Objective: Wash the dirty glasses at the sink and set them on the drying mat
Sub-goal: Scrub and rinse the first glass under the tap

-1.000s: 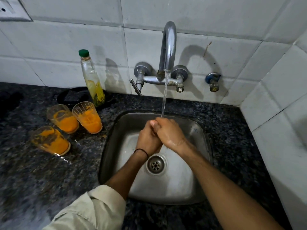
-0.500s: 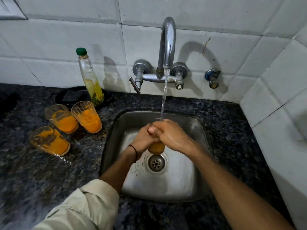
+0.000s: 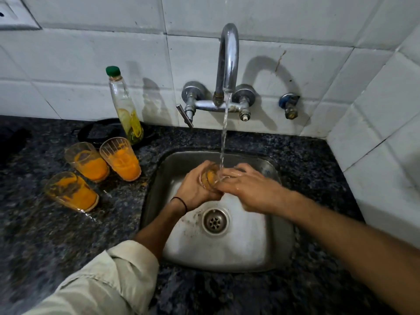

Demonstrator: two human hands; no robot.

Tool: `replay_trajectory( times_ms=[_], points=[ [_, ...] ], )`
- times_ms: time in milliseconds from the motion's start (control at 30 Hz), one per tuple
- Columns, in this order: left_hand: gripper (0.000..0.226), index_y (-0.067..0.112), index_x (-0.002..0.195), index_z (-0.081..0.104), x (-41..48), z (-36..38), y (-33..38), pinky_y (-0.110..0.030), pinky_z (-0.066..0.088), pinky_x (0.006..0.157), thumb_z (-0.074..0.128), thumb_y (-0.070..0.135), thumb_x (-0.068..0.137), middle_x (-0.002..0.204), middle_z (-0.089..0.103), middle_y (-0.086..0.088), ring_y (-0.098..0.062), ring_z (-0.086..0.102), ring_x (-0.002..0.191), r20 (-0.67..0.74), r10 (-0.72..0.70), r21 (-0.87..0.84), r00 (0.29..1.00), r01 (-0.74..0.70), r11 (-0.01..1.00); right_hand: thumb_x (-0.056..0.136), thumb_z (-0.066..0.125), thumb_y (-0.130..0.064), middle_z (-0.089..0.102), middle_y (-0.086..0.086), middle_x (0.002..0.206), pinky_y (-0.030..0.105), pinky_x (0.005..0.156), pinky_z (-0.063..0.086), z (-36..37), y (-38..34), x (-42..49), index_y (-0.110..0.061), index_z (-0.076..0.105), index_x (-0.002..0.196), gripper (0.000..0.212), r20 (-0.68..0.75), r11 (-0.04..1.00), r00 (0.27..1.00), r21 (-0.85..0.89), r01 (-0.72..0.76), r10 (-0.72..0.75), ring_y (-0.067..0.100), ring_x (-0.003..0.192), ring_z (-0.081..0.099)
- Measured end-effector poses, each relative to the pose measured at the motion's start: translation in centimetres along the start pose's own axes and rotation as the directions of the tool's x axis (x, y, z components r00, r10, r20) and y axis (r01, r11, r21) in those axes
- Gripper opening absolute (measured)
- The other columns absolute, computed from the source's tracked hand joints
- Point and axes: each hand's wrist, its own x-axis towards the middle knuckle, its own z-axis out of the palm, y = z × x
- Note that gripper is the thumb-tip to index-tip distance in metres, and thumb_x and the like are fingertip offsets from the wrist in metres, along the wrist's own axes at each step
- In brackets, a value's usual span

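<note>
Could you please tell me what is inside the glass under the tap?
Orange residue and the falling water stream show inside the glass; the left hand and right hand hide its bottom.

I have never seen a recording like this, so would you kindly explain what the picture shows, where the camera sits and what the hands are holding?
There is no machine here: a person works with bare hands, and the single camera is worn on the head, looking down at them. The left hand grips a glass with orange residue under the water running from the tap into the steel sink. The right hand wraps its fingers round the other side. On the dark stone counter to the left stand three more dirty glasses, orange inside, and a green-capped bottle by the wall.
</note>
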Motion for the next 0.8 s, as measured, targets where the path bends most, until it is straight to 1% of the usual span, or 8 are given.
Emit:
replay_trajectory(
  times_ms=[67,167,300,400,500,567,633,800],
  points=[
    [0.053,0.016,0.104,0.06,-0.3,0.5,0.2,-0.026,0.055,0.076,0.085,0.002,0.059,0.094,0.071,-0.001,-0.01,0.068,0.085,0.066,0.031,0.019,0.997,-0.032,0.999,0.08,0.064,0.003,0.035,-0.009,0.158,0.05,0.118,0.018,-1.5,1.7,0.1,-0.036,0.039,0.145,0.08,0.173,0.952,0.975,-0.247,0.178,-0.138,0.013,0.148,0.024],
    [0.057,0.015,0.107,0.061,-0.2,1.5,0.8,-0.018,0.052,0.075,0.084,-0.003,0.059,0.094,0.069,0.002,-0.001,0.064,0.083,0.01,0.088,-0.009,0.996,-0.088,0.996,0.083,0.06,0.0,0.056,-0.003,0.137,0.039,0.11,0.03,-1.3,0.7,1.4,-0.027,0.056,0.128,0.052,0.186,0.983,0.982,-0.173,0.068,-0.035,0.019,0.127,0.048],
    [0.03,0.012,0.099,0.063,0.2,1.5,0.8,-0.027,0.055,0.078,0.074,0.0,0.074,0.094,0.071,-0.002,-0.009,0.067,0.087,-0.099,0.168,0.011,0.981,-0.168,0.986,0.088,0.052,-0.004,0.065,0.011,0.119,0.036,0.089,0.051,1.3,-3.7,3.8,-0.014,0.061,0.119,0.033,0.015,0.789,0.857,0.381,-0.482,0.516,0.032,0.109,0.061],
    [0.024,0.016,0.099,0.063,0.3,0.6,0.5,-0.035,0.054,0.08,0.07,0.009,0.076,0.093,0.07,0.001,-0.013,0.066,0.088,-0.094,0.166,0.095,0.982,-0.157,0.983,0.091,0.048,0.001,0.067,0.003,0.108,0.034,0.081,0.053,3.1,-6.4,4.3,-0.014,0.065,0.113,0.032,-0.067,0.503,0.738,0.773,-0.387,0.672,0.023,0.098,0.063],
    [0.05,0.02,0.102,0.063,0.3,-0.5,0.2,-0.039,0.055,0.082,0.082,0.011,0.056,0.097,0.071,0.001,-0.015,0.067,0.091,-0.033,0.124,0.107,0.992,-0.12,0.987,0.08,0.052,0.009,0.064,0.001,0.123,0.04,0.099,0.048,3.5,-3.7,2.3,-0.019,0.065,0.122,0.052,-0.27,0.881,0.914,0.445,-0.161,0.303,0.02,0.114,0.058],
    [0.056,0.02,0.103,0.062,0.2,-0.5,0.3,-0.042,0.055,0.079,0.082,0.011,0.051,0.095,0.07,-0.001,-0.019,0.067,0.088,0.028,0.086,0.146,0.996,-0.089,0.985,0.076,0.059,0.007,0.059,0.001,0.136,0.049,0.116,0.028,1.6,-1.0,1.7,-0.021,0.064,0.125,0.057,-0.092,1.0,0.995,-0.01,-0.028,0.027,0.022,0.131,0.05],
    [0.059,0.02,0.107,0.061,0.1,0.3,0.4,-0.042,0.056,0.079,0.082,0.011,0.052,0.098,0.071,-0.001,-0.02,0.068,0.09,0.055,0.073,0.133,0.996,-0.08,0.988,0.083,0.061,-0.002,0.053,0.002,0.142,0.044,0.121,0.015,-0.3,-0.4,2.3,-0.019,0.056,0.132,0.052,0.149,0.982,0.989,-0.19,0.003,0.026,0.022,0.136,0.044],
    [0.04,0.032,0.097,0.061,0.5,0.2,-0.1,-0.037,0.055,0.076,0.08,0.022,0.063,0.091,0.07,0.009,-0.005,0.066,0.086,-0.023,0.065,0.246,0.998,-0.057,0.968,0.09,0.058,-0.009,0.048,0.014,0.144,0.039,0.106,0.043,0.9,-2.5,5.3,-0.014,0.049,0.141,0.052,0.28,0.804,0.858,0.313,-0.505,0.43,0.032,0.128,0.049]
  ],
)
